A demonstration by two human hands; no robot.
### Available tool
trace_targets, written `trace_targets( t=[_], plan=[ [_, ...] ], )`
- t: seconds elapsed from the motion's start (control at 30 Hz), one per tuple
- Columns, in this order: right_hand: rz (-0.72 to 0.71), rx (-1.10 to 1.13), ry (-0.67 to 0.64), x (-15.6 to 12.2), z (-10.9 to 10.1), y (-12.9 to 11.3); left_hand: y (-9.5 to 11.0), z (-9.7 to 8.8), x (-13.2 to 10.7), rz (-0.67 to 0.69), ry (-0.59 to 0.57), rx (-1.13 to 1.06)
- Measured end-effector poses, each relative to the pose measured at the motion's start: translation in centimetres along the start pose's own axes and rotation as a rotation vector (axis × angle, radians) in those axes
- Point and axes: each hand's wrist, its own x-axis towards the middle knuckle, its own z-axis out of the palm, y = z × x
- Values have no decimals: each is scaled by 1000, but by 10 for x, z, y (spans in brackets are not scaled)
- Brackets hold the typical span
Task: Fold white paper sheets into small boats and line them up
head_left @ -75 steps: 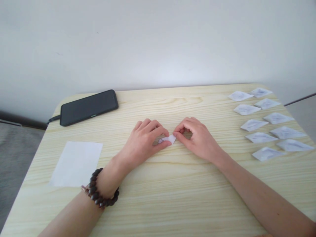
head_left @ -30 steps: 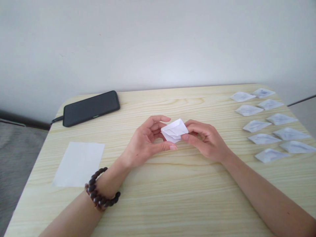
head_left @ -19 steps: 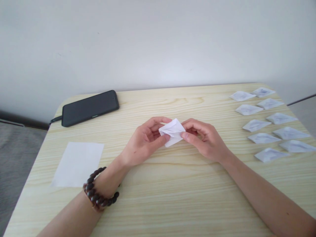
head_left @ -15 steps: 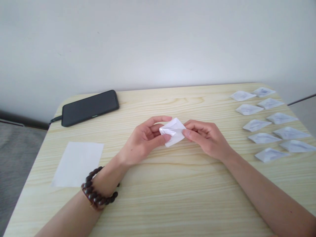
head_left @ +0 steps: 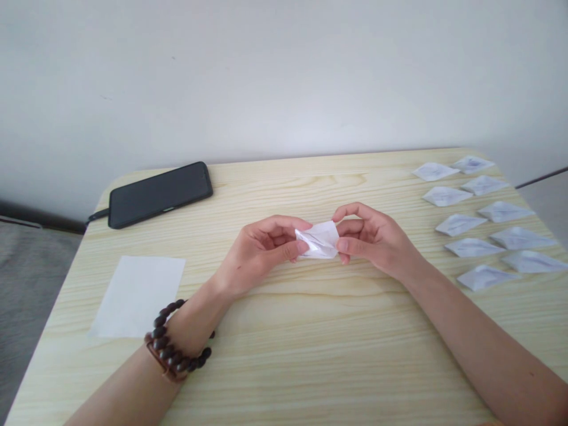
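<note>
The left hand [head_left: 261, 248] and the right hand [head_left: 377, 239] are meeting near the middle of the surface [head_left: 310, 355], each pinching one end of a small folded paper piece [head_left: 320, 241]. The piece is hanging just above the wood, partly puffed open, with its creases showing. Each grip is closing thumb against forefinger on the paper alone, while the other fingers are curling loosely behind.

Judging from this hold, the work in hand is shaping the piece along its folds. It is probably going best with the pinches sitting close to the creases, both sides pulling evenly, and the pressure staying light, since thin paper is likely to tear or crumple at the corners.

No container is showing anywhere. Ten finished folded pieces [head_left: 459, 223] are lying bare in two rows along the right edge of the surface, well apart from the hands. A flat white sheet [head_left: 138, 294] is lying near the left edge, and a black phone [head_left: 160, 193] is resting at the far left corner with a cable [head_left: 95, 216] running off the edge. A dark beaded bracelet [head_left: 175, 349] is circling the left wrist.
</note>
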Motion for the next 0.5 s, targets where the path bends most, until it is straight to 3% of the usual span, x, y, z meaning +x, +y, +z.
trace_targets(
  t=[0.23, 0.5],
  plan=[
    [30, 48, -35, -1, -6, -2, -1, 4, -2, -22, -59, -54],
    [90, 4, -118, -3, -6, -4, -2, 8, -3, 126, 72, 193]
  ],
)
